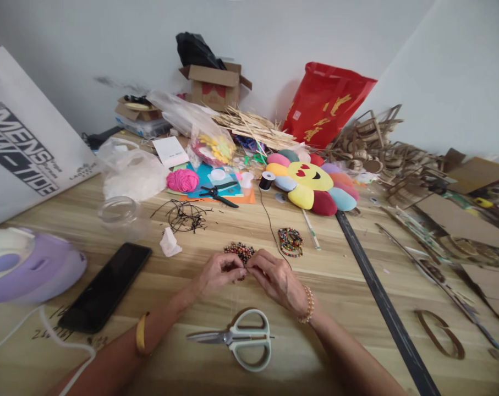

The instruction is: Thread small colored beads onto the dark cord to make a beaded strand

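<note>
Beyond the scissors (228,337), your left hand (218,271) and right hand (279,276) are pinching closed, on what I cannot tell, while farther past the scissors a bead pile (239,251) is lying seemingly unstrung and, rightward, a beaded coil (290,247) is looking finished.

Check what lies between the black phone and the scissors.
In the head view, the left forearm, wearing a gold-coloured bangle, lies between the phone and the scissors, with wooden tabletop showing on either side.
</note>
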Demonstrator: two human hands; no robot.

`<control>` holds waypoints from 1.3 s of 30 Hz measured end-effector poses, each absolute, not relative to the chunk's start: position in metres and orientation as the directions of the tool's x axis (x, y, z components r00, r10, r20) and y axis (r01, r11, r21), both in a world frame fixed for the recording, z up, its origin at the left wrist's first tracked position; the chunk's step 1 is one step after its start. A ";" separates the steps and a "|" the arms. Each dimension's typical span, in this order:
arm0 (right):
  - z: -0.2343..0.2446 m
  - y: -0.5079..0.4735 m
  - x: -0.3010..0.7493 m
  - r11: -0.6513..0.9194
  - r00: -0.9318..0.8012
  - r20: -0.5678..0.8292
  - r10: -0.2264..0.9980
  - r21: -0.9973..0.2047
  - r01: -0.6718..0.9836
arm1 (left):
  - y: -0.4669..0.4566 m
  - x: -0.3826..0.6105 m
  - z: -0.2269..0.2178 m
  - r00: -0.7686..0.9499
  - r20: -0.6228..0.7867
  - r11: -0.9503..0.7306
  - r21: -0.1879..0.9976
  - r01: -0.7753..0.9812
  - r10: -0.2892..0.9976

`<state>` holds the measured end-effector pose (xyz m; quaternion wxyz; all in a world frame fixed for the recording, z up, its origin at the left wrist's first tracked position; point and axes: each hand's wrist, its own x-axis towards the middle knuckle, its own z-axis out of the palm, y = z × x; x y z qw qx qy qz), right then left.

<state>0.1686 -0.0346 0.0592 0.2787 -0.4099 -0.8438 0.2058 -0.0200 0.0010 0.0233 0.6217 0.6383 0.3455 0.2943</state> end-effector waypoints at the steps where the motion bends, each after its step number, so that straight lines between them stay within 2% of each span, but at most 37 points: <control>1: 0.058 -0.034 0.168 0.581 -0.504 0.312 0.806 -0.582 0.569 | 0.001 -0.020 0.024 0.590 -0.060 0.040 0.998 0.047 0.805; 7: 0.053 -0.035 0.164 0.562 -0.471 0.340 0.814 -0.668 0.488 | 0.001 -0.020 0.028 0.565 -0.120 0.178 0.983 -0.049 0.817; 16: 0.053 -0.036 0.159 0.485 -0.400 0.318 0.860 -0.756 0.441 | 0.003 -0.021 0.026 0.545 -0.138 0.237 0.965 -0.116 0.827; 21: 0.050 -0.038 0.157 0.485 -0.426 0.300 0.853 -0.756 0.440 | 0.005 -0.023 0.022 0.547 -0.114 0.206 0.972 -0.110 0.830; 32: 0.040 -0.039 0.162 0.574 -0.477 0.338 0.811 -0.617 0.538 | 0.008 -0.023 0.022 0.517 -0.104 0.134 0.991 -0.020 0.850; 36: 0.045 -0.036 0.165 0.547 -0.486 0.302 0.820 -0.663 0.511 | 0.007 -0.023 0.026 0.500 -0.081 0.075 0.997 0.032 0.862; 39: 0.051 -0.033 0.167 0.485 -0.413 0.305 0.858 -0.745 0.458 | 0.005 -0.023 0.029 0.499 -0.044 0.004 0.997 0.081 0.865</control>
